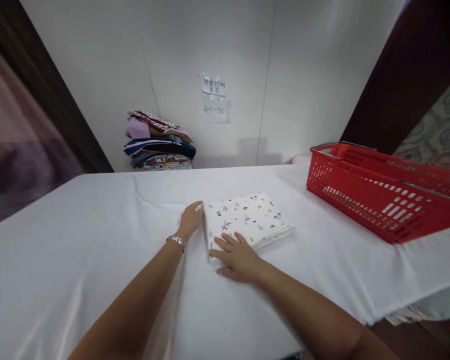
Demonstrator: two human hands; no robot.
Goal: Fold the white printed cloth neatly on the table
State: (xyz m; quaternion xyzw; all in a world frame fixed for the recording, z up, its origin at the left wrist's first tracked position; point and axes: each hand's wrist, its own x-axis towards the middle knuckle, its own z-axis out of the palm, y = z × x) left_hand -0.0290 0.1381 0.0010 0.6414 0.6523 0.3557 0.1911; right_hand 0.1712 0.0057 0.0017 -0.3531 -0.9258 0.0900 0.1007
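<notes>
A folded white cloth (249,216) with small printed figures lies in the middle of the table. My left hand (190,220) touches its left edge, thumb against the fold, a bracelet on the wrist. My right hand (237,256) lies flat on the cloth's near corner with the fingers spread. Neither hand grips anything.
The table wears a white cover (78,240). A red plastic basket (382,192) with metal handles stands at the right. A stack of folded clothes (159,142) sits against the back wall, under two paper notes (214,100). The table's near right edge drops off.
</notes>
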